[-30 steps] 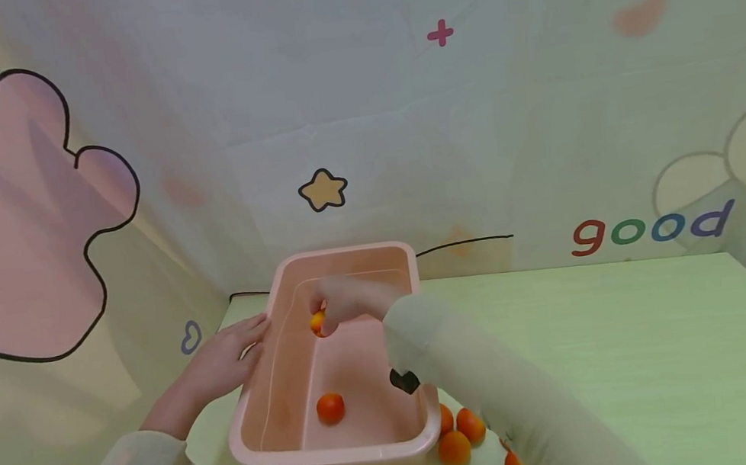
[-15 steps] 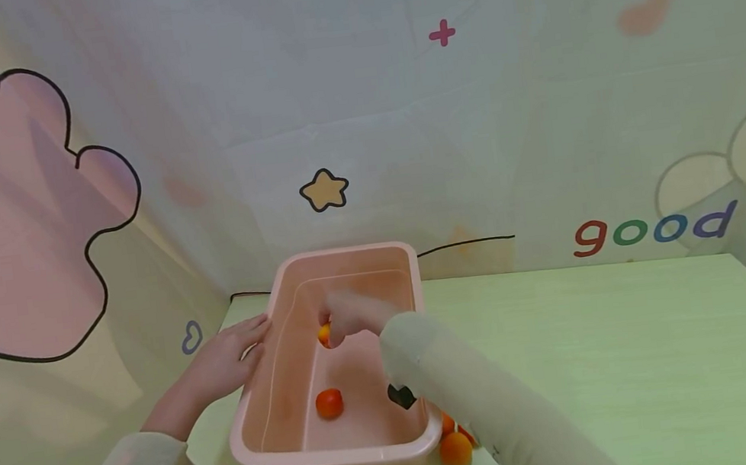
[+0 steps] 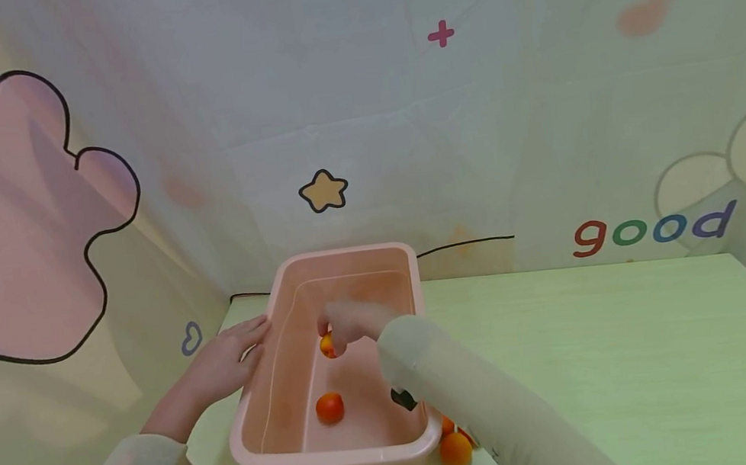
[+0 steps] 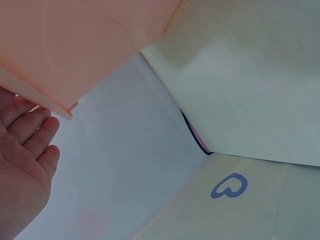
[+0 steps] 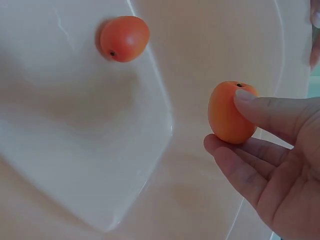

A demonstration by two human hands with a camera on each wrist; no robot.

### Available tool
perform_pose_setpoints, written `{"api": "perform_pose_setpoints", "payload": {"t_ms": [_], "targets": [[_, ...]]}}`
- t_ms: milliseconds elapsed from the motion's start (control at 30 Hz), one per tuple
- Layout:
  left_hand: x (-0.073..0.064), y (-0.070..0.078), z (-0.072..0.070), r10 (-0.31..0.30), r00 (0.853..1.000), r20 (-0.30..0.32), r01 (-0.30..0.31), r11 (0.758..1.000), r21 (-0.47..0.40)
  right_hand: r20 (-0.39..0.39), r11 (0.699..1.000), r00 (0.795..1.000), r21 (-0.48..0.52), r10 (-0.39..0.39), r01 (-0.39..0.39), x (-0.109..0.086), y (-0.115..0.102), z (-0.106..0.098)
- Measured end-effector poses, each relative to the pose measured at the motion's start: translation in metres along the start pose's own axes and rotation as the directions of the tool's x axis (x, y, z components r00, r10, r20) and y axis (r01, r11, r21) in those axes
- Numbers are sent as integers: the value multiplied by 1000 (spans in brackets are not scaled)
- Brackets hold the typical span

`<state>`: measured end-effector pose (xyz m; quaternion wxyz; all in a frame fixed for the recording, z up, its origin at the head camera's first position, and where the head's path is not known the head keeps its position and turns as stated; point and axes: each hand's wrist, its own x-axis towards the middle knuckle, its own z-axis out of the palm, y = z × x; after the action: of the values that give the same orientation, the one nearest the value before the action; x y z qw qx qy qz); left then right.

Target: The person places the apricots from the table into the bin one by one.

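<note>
Inside the pink plastic basin (image 3: 340,457), my right hand (image 3: 353,321) pinches a small apricot-like fruit (image 5: 231,117) between thumb and fingertips, held over the basin's floor. In the head view that held fruit (image 3: 327,345) shows yellow and red, partly covered by the fingers. Another orange-red fruit (image 3: 329,408) lies on the basin floor nearer to me, and it shows in the right wrist view as a glossy fruit (image 5: 125,39) with a dark stem spot. My left hand (image 3: 225,359) rests against the basin's left rim, its fingers (image 4: 37,131) extended along the rim's edge.
Several similar fruits (image 3: 455,451) lie on the pale green table (image 3: 608,359) beside the basin's near right corner, partly hidden by my right sleeve (image 3: 497,410). A patterned cloth backdrop (image 3: 359,111) stands behind the table and on its left side.
My right hand has moved lower and slightly nearer to me inside the basin, still pinching the fruit. The right sleeve now covers more of the fruits outside. My left hand stays put.
</note>
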<state>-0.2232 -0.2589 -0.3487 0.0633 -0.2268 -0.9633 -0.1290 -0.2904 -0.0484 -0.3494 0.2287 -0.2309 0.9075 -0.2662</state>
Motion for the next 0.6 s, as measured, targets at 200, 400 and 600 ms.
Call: {"api": "perform_pose_setpoints", "payload": {"t_ms": [200,400,600], "targets": [[0,2,-1,-5,1000,2,5,1000,-3,14,1000,1000,-22,13,-13,-3,0,0],[1,4,-1,-7,1000,4,7,1000,-7,33,998,997,-34,63,-62,-8,-3,-2],[2,5,-1,-3,1000,-1,3,1000,-6,36,995,995,-40,91,-90,-10,-2,-2]]}}
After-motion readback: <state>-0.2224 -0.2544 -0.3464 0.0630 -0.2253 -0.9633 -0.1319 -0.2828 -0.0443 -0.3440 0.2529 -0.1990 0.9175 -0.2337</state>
